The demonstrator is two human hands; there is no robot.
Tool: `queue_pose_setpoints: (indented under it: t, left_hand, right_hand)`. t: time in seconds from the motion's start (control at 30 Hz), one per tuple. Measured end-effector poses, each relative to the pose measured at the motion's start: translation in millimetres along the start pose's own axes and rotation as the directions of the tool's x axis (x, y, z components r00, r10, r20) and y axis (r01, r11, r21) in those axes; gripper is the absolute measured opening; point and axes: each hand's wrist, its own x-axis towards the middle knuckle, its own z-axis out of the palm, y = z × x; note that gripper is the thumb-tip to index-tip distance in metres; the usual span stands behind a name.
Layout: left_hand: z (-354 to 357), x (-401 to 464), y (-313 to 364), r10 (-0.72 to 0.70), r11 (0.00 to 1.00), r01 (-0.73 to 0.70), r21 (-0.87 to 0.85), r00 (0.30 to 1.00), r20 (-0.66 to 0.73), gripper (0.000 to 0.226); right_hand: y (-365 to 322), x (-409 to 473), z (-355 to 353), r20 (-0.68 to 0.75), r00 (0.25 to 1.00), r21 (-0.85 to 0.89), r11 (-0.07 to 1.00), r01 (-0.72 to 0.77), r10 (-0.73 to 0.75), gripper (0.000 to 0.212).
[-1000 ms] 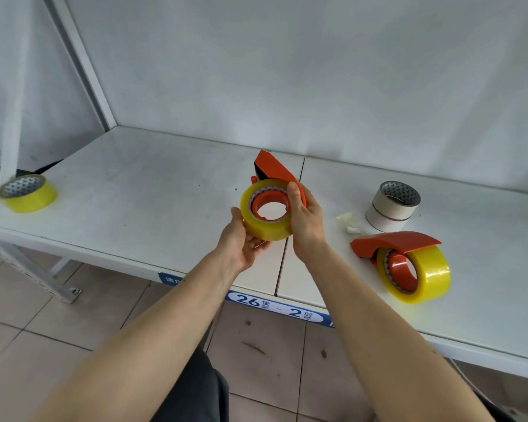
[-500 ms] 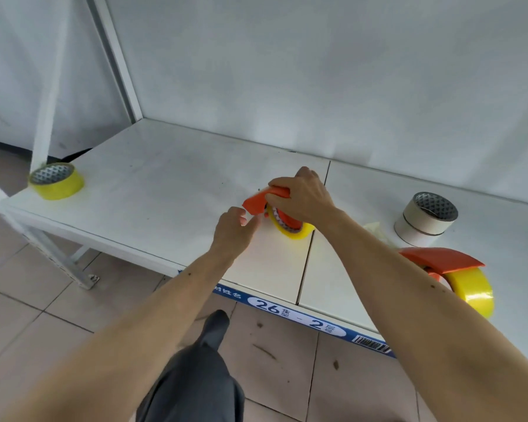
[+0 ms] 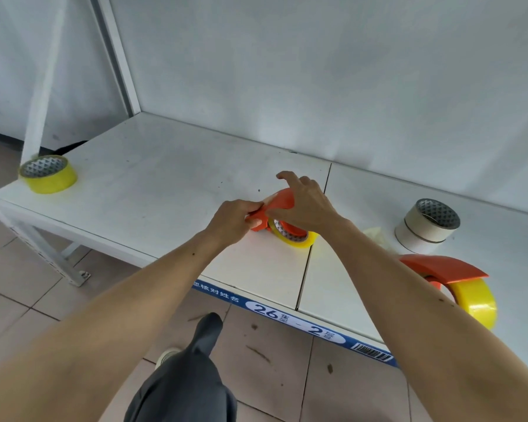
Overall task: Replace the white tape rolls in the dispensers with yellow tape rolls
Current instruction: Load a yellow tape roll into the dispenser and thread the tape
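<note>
Hands [image 3: 235, 222] and [image 3: 305, 205] are gripping my orange plastic tape dispenser [image 3: 279, 205], yellow tape roll [image 3: 296, 239] loaded; a second loaded orange dispenser [image 3: 445, 269] is lying near two stacked white rolls [image 3: 425, 226].

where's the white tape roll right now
The white tape roll stands on the table's right side, behind the second orange dispenser.

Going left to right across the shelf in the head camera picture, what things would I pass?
Loose yellow tape roll → orange dispenser held by both hands → stacked white tape rolls → second orange dispenser loaded with yellow tape.
</note>
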Motion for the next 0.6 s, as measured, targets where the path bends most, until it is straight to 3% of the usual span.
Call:
queue_pose_setpoints:
  t: [0.07,0.23,0.4,0.6]
  left_hand:
    - [-1,0,2,-0.008,1.000,0.008,-0.025,1.000,-0.005,0.038]
    - [-1,-1,3,-0.033,0.999,0.033,-0.041,0.999,-0.002,0.039]
    - [2,-1,5,-0.032,0.999,0.033,-0.026,0.999,0.014,0.044]
    - [0,4,2,-0.025,0.997,0.021,0.076,0.998,0.058,0.038]
  right_hand:
    - [4,-5,3,-0.052,0.997,0.057,0.997,-0.050,0.053,0.079]
    - [9,-13,11,-0.059,0.987,-0.023,0.988,-0.152,0.150,0.075]
    - [9,-8,12,-0.076,0.992,-0.092,0.990,-0.106,0.099,0.063]
    - [9,-2,6,-0.025,0.997,-0.170,0.982,-0.078,0.075,0.069]
